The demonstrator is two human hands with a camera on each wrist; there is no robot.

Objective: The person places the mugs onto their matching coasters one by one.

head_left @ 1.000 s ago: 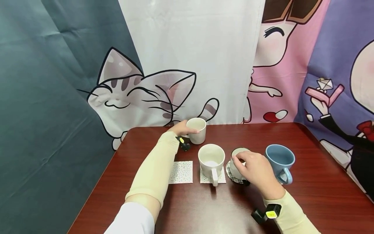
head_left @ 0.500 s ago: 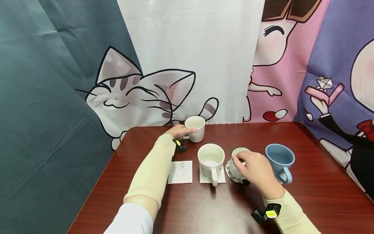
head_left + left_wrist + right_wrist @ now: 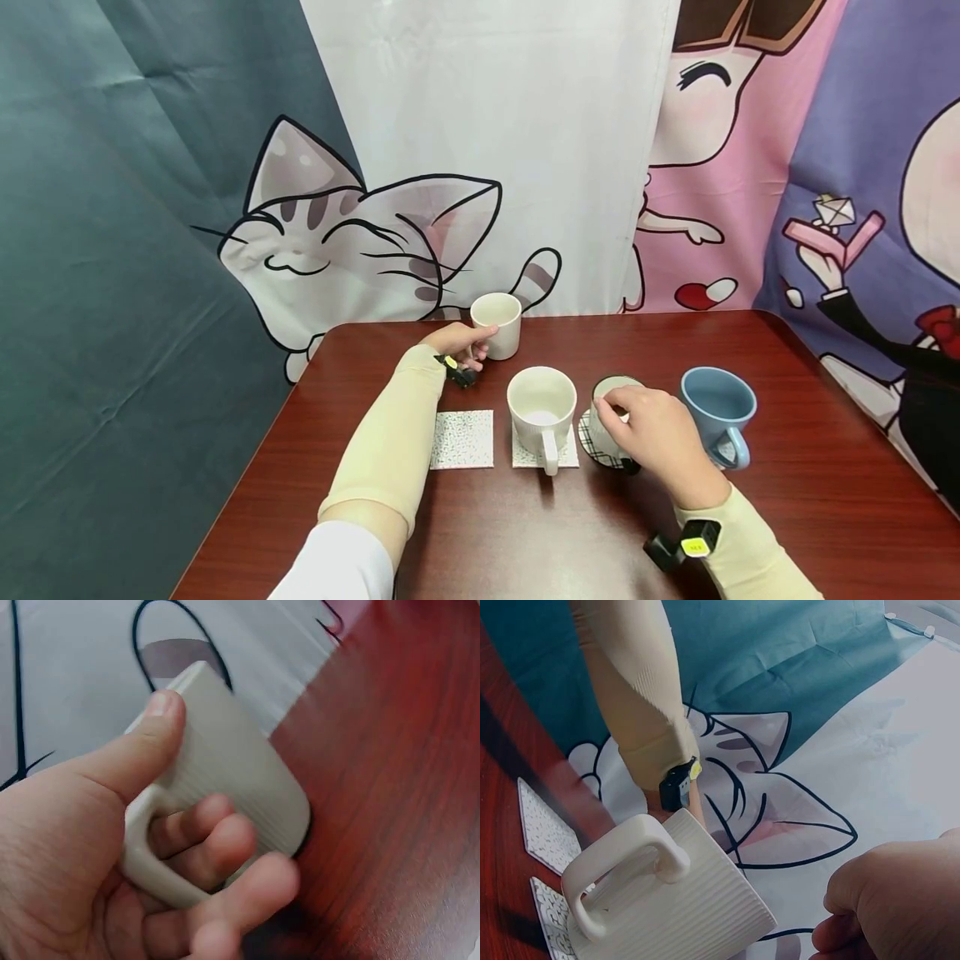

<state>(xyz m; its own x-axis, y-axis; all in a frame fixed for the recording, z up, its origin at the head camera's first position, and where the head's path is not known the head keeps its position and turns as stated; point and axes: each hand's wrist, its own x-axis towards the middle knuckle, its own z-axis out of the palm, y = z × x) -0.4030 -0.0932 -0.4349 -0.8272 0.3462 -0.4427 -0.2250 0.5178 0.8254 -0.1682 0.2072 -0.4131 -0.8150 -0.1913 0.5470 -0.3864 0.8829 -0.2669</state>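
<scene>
At the back of the table my left hand [image 3: 462,340] grips a white ribbed mug [image 3: 504,335]. In the left wrist view several fingers [image 3: 225,838] pass through the handle [image 3: 154,866], and the thumb presses on the mug's side. My right hand [image 3: 660,437] hangs loosely curled over a small white cup with a dark rim [image 3: 606,429], covering part of it; the right wrist view shows nothing in its fingers. That cup stands on a round checked coaster [image 3: 587,450]. Beside it, a larger white ribbed mug [image 3: 542,408] sits on a square speckled coaster [image 3: 572,457].
A blue mug [image 3: 718,400] stands right of my right hand. Near my left forearm lies another square speckled coaster [image 3: 463,439] with no mug on it. A printed cloth backdrop [image 3: 570,167] rises right behind the far edge of the red-brown table [image 3: 480,533].
My left hand and its mug have moved slightly left and back. More of the left fingers now shows below the thumb. My right hand has stayed where it was.
</scene>
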